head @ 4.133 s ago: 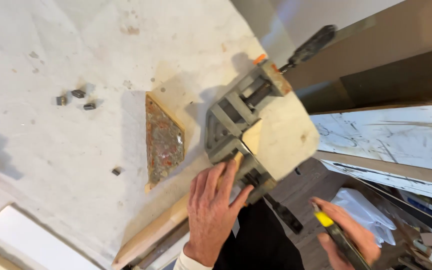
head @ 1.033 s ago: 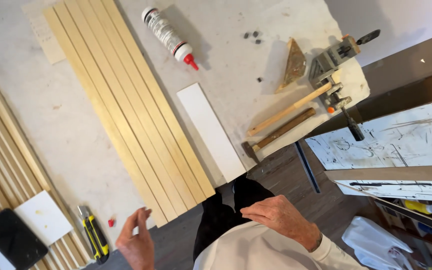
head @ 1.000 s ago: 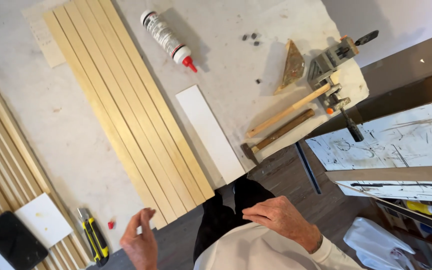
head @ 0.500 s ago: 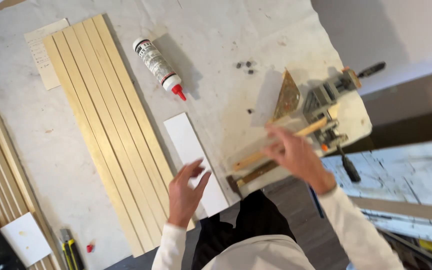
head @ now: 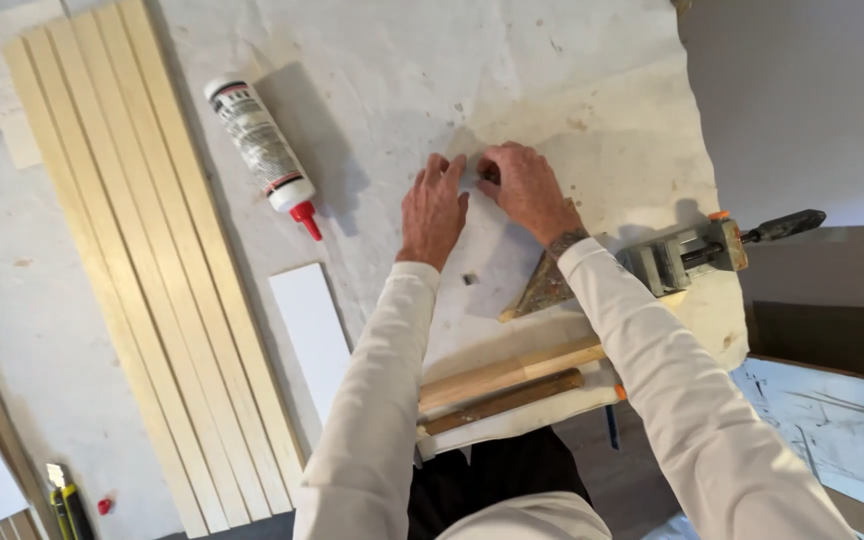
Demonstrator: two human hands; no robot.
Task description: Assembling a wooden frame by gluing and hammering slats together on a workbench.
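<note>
Seen from above, both hands reach across a white-covered workbench [head: 572,60]. The left hand [head: 433,210] lies flat with fingers loosely spread. Touching it, the right hand [head: 524,190] pinches something small and dark, too tiny to identify. A small dark piece [head: 469,279] lies just below the hands. A triangular wooden wedge [head: 542,290] and a metal clamp [head: 687,255] sit beside the right forearm. A glue bottle [head: 262,150], white board [head: 314,335] and long wooden strips [head: 142,260] lie left. Two wooden handles [head: 502,385] rest near the bench's front edge.

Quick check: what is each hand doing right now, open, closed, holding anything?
Left hand: open, flat on the table, holding nothing.
Right hand: fingers curled at a small dark piece on the table; actual grip cannot be told.
</note>
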